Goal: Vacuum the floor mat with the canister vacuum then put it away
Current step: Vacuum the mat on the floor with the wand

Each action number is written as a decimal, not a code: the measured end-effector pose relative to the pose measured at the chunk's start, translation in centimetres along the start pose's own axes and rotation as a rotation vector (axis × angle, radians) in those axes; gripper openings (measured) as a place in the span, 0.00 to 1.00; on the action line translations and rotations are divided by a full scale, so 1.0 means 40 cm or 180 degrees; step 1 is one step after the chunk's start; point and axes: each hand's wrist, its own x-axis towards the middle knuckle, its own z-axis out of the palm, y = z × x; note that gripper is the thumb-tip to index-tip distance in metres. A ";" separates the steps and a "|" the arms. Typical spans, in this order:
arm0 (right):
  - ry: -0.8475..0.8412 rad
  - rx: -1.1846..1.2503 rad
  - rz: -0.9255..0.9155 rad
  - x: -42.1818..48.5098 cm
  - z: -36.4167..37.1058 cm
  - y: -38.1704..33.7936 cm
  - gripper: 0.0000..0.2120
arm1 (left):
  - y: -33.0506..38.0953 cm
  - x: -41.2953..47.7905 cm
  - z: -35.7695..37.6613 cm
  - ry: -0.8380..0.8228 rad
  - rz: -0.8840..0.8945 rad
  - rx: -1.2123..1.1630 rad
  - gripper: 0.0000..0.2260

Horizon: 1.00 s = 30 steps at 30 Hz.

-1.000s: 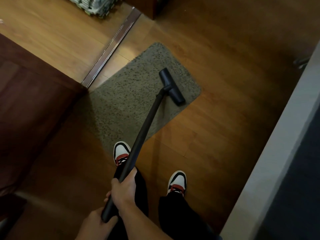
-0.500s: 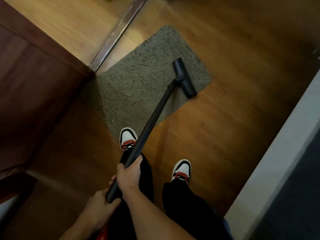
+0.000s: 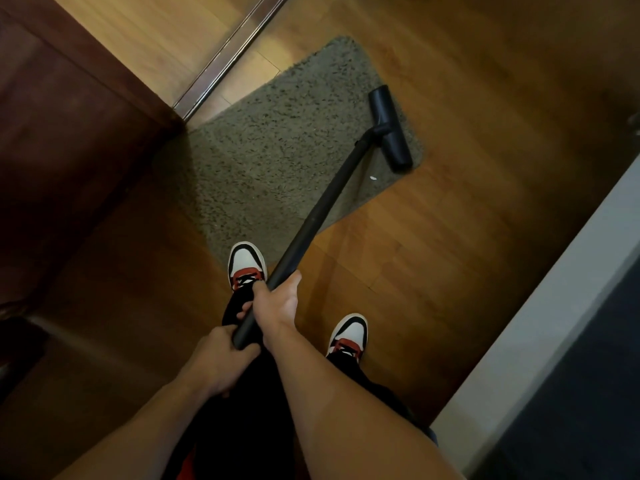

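A speckled grey-green floor mat (image 3: 277, 157) lies on the wooden floor ahead of my feet. The black floor head (image 3: 389, 128) of the vacuum rests on the mat's right end, close to its edge. A long black wand (image 3: 322, 206) runs from the head back to me. My right hand (image 3: 278, 301) grips the wand higher up, and my left hand (image 3: 221, 358) holds its near end. A small white speck (image 3: 373, 177) lies on the mat beside the wand. The canister itself is hidden, except for a red bit (image 3: 187, 465) at the bottom edge.
A dark wooden cabinet (image 3: 62, 133) stands to the left, touching the mat's corner. A metal door track (image 3: 228, 53) crosses the floor beyond the mat. A pale wall edge (image 3: 554, 306) runs along the right. My shoes (image 3: 246, 263) stand at the mat's near edge.
The floor head has slid to the right across the mat, reaching its right end. Both hands kept their grip on the wand, and my view shifted slightly.
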 end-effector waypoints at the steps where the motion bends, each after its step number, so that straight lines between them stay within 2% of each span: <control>1: 0.0014 -0.0009 -0.0011 0.007 -0.006 -0.008 0.21 | 0.010 0.006 0.004 -0.0003 0.0004 -0.0026 0.03; 8: -0.0051 -0.0037 -0.0056 0.026 -0.057 -0.027 0.20 | 0.059 0.006 0.048 0.0081 0.0030 -0.0097 0.04; 13: -0.0146 -0.0026 0.0064 -0.021 -0.061 0.033 0.18 | 0.004 -0.054 0.069 0.0013 0.0002 -0.0093 0.04; 18: -0.0309 0.0063 0.0155 -0.092 -0.007 0.141 0.27 | -0.093 -0.144 0.047 -0.0026 -0.0270 -0.0133 0.03; 22: -0.0463 0.0059 0.0208 -0.136 0.023 0.199 0.31 | -0.130 -0.200 0.023 0.0005 -0.0353 0.0013 0.13; 26: -0.0526 -0.0015 0.0253 -0.161 0.033 0.228 0.29 | -0.167 -0.219 0.028 -0.0112 -0.0459 -0.0089 0.04; 30: -0.0467 -0.0099 0.0269 -0.174 0.040 0.241 0.28 | -0.213 -0.217 0.037 -0.0140 -0.0498 -0.0322 0.03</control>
